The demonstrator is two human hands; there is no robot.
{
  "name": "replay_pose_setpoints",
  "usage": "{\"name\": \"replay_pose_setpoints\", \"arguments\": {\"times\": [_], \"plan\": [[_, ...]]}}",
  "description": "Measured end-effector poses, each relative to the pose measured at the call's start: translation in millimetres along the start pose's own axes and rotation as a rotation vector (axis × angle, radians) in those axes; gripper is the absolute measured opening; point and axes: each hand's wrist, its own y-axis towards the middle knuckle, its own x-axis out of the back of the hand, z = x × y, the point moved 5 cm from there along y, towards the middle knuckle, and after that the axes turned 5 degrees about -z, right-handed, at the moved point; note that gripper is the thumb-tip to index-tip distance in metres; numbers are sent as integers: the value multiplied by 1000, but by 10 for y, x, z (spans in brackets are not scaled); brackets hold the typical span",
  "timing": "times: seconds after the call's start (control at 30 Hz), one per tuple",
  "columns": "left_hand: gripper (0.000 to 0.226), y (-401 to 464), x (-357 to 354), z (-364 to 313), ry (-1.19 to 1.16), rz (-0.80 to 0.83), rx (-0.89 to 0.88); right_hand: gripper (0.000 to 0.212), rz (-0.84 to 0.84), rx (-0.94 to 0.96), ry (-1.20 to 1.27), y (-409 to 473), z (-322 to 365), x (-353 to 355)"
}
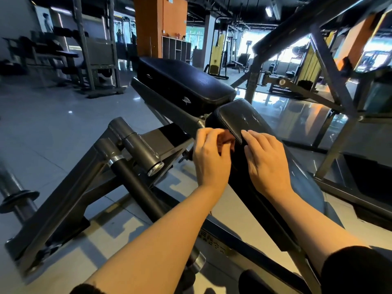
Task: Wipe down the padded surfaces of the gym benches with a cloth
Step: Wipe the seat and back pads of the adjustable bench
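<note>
The left hand has its grip clenched around a reddish-brown cloth, pressing it against the side edge of the near black pad of the gym bench. The right hand lies flat on the same pad just beside it, its grip released and fingers straight. A second, longer black pad sits just beyond, tilted. Grey metal frame stands to the left, above a tiled floor.
</note>
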Motion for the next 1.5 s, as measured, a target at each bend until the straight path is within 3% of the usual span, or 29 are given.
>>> {"name": "replay_pose_setpoints", "arguments": {"times": [0.07, 0.23, 0.4, 0.6, 0.8, 0.97, 1.1, 1.2, 1.4, 1.5], "plan": [[17, 5, -34, -7, -27, 17, -23, 40, 4, 0, -5, 2, 2, -5], [8, -169, 55, 225, -5, -1, 113, 42, 19, -5, -40, -19, 2, -4], [18, 23, -33, -15, -64, -29, -38, 40, 11, -3, -48, -3, -5, -10], [8, -87, 41, 260, -40, 7, 53, 42, 26, -13, -70, -15, 10, -17], [21, 166, -60, 6, -129, -96, -56, 41, 11, -14, -69, -10, 13, -21], [11, -110, -7, 304, -98, -24, 85, 42, 18, -13, -79, -20, 19, -11], [16, 244, 46, 108, -121, -178, 86, 43, 15, -14, -76, -30, 23, -2], [18, 409, 21, 70, -85, -205, 113, 42, 12, -10, -64, -21, 12, -14], [12, -254, -18, 158, -82, 55, 89, 41, 12, -11, -66, -32, 7, -18], [13, 3, 89, 182, -104, -108, 184, 42, 20, -13, -58, -24, 11, -5]]}}
